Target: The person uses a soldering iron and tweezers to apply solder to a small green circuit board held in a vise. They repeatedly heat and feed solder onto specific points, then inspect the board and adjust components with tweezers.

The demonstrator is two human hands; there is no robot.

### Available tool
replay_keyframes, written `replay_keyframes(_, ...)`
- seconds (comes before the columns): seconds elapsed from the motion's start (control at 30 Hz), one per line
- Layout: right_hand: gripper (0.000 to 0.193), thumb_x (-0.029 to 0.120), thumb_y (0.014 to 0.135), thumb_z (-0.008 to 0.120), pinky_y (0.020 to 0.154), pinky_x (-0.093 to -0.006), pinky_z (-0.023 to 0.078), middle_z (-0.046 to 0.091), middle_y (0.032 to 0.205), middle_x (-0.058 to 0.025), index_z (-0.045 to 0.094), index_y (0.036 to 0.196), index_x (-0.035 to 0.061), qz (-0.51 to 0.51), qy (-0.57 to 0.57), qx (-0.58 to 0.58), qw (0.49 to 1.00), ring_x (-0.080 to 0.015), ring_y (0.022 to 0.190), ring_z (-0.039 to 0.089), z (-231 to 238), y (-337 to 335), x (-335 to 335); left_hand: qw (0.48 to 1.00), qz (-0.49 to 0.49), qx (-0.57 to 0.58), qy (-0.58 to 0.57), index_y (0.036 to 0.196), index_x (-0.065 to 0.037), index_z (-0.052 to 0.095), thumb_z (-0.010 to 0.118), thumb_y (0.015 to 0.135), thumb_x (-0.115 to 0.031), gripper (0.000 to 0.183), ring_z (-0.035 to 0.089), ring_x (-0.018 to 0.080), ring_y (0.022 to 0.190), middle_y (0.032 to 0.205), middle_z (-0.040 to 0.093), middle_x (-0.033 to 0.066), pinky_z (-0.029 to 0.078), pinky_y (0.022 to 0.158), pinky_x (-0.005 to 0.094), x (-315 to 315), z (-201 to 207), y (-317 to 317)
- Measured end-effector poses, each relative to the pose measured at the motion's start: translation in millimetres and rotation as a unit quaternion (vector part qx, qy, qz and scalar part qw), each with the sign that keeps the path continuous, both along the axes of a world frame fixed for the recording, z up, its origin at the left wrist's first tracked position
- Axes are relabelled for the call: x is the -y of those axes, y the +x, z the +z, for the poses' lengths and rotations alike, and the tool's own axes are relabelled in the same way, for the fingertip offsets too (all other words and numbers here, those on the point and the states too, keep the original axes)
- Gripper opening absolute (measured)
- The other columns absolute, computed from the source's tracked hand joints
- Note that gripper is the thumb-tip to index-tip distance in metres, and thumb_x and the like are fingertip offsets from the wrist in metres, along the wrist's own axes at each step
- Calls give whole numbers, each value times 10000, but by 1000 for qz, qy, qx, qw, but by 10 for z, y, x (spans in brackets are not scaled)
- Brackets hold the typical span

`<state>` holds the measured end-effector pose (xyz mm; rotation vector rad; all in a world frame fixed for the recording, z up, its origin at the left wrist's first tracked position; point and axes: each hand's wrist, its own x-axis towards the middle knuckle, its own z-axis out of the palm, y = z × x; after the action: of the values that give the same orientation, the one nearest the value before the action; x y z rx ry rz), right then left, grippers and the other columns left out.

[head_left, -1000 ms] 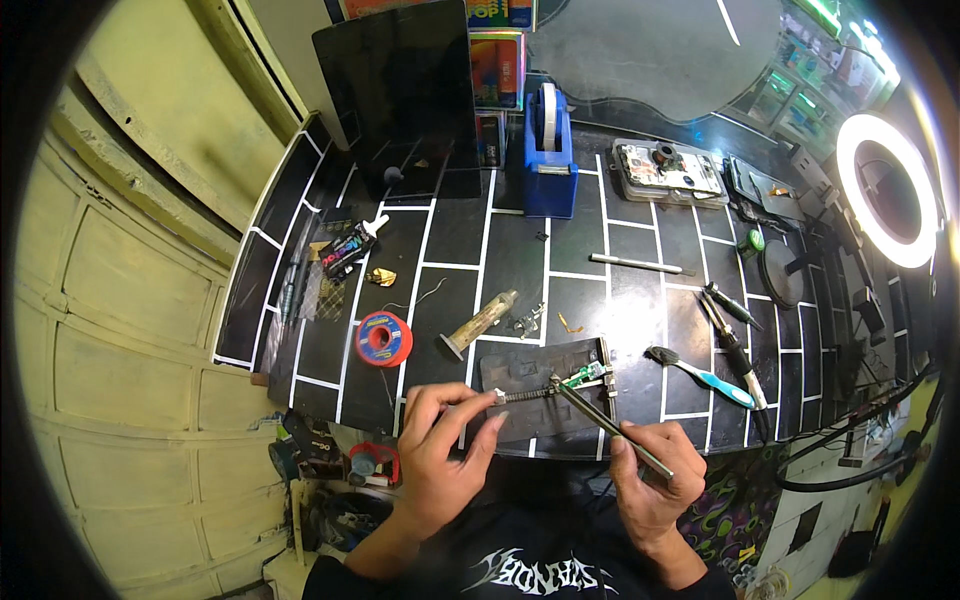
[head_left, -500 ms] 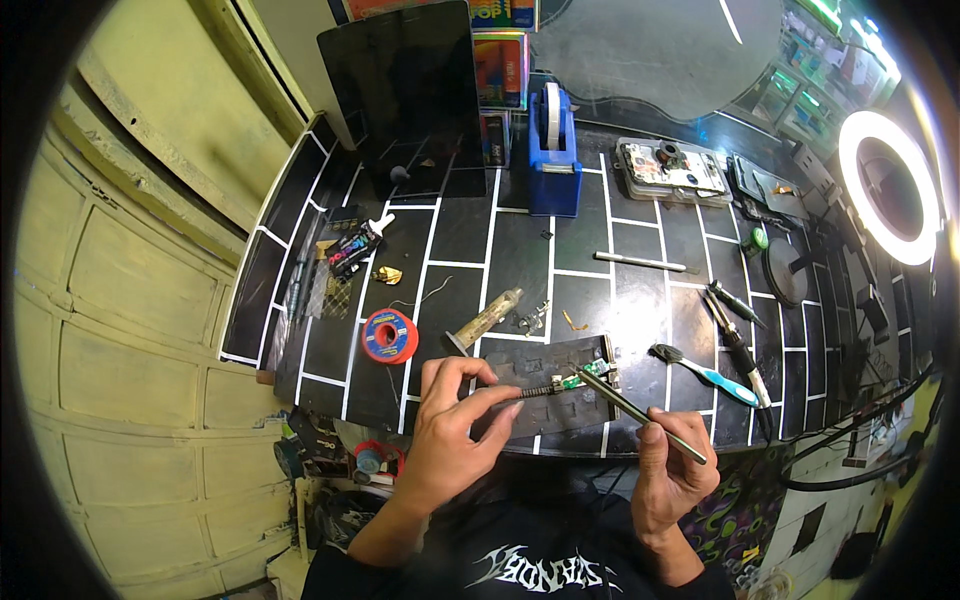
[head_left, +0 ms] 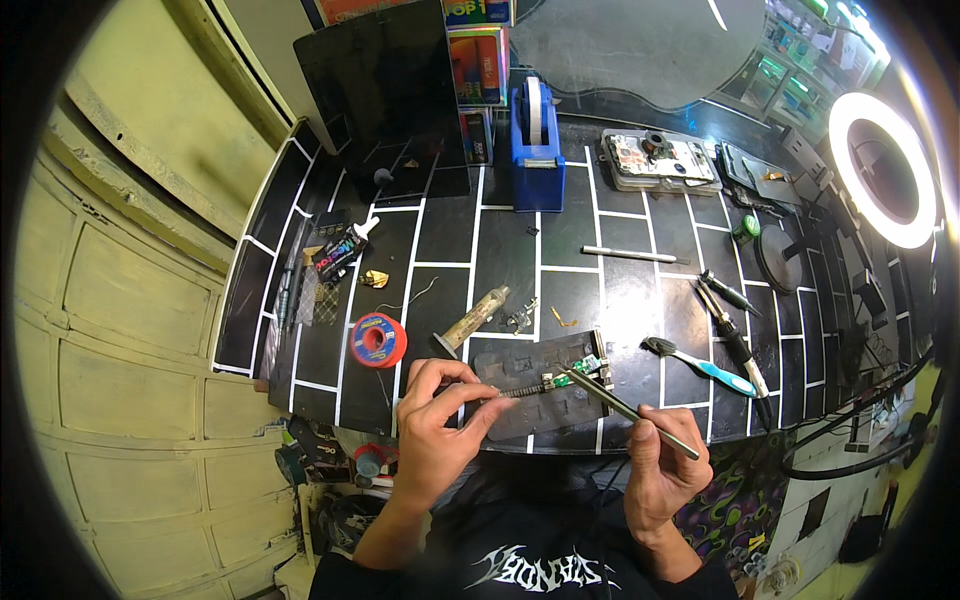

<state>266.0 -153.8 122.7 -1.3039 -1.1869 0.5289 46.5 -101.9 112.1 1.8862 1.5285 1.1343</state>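
A small green circuit board (head_left: 582,372) sits in a dark board holder (head_left: 515,425) near the bench's front edge. From the holder's clamp a dark ribbed rod (head_left: 522,391) runs toward my left hand (head_left: 438,412), whose thumb and index finger pinch its left end. My right hand (head_left: 668,465) grips metal tweezers (head_left: 622,406) between thumb and fingers. The tweezers slant up to the left, their tips over the left part of the board. Whether the tips touch it I cannot tell.
Behind the holder lie a brownish syringe (head_left: 472,320) and small metal bits (head_left: 522,316). A red solder spool (head_left: 379,341) is at left. To the right are a toothbrush (head_left: 705,366) and a soldering iron (head_left: 735,345). A blue tape dispenser (head_left: 539,165) and ring light (head_left: 882,170) stand farther back.
The view has shifted slightly, so the bench items appear a little farther left. My left thumb has closed up toward the index finger at the rod's end. The tweezers stay over the board.
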Motion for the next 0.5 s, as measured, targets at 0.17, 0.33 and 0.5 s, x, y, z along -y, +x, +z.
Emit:
replay_keyframes(0.17,170,-1,894,756,659,-263,490,696,868,-157,735,1055,-53,-12,-4,0,1000,-183,743,645,-31,6,-3,999,-34,2,23,887,-43,767,880,715,-66,207,594,241,939,965,657,58,491,768,366,-71,15,-2)
replay_keyframes(0.33,162,-7,899,747,669,-262,494,698,882,-159,734,1053,-54,-13,-2,-16,1000,-182,755,648,-62,2,-10,1000,-17,5,10,904,-33,718,894,693,-78,278,597,258,977,1008,669,69,494,821,375,-48,-56,13)
replay_keyframes(0.5,162,-12,900,742,674,-257,491,697,886,-157,735,1057,-52,-19,5,-27,999,-176,761,646,-78,27,-24,998,-40,-23,39,1056,-62,659,898,679,-75,447,566,286,1105,1103,697,61,467,947,407,-83,50,220)
